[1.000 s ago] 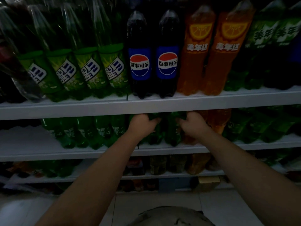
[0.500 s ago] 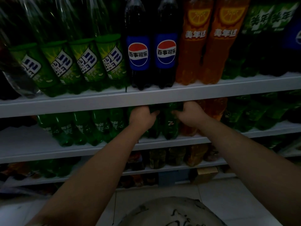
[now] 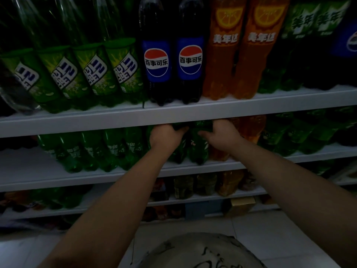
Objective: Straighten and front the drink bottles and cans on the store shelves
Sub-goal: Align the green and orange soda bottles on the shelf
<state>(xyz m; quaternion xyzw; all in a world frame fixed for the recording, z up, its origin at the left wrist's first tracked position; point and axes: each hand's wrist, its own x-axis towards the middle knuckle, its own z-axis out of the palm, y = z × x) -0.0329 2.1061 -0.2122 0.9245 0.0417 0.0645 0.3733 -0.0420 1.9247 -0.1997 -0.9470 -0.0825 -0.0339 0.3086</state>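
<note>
left grip (image 3: 166, 136), right grip (image 3: 222, 135) holding green bottles (image 3: 199, 151), 2 pepsi bottles (image 3: 156, 60) above

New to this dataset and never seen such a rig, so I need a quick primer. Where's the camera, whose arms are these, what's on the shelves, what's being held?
There is no machine here. A person works bare-handed, and the single camera sits on their head, looking forward and down, so both forearms reach in from the bottom of the picture. The wide lens bends the shelves.

The top shelf carries large bottles: green soda bottles on the left, two dark cola bottles in the middle and two orange soda bottles to their right. The second shelf holds small green bottles.

The left hand and right hand both reach under the top shelf. Each curls round the upper part of one of those small bottles, side by side. Their caps are hidden by the shelf above. The lower shelves are too dark to read.
</note>
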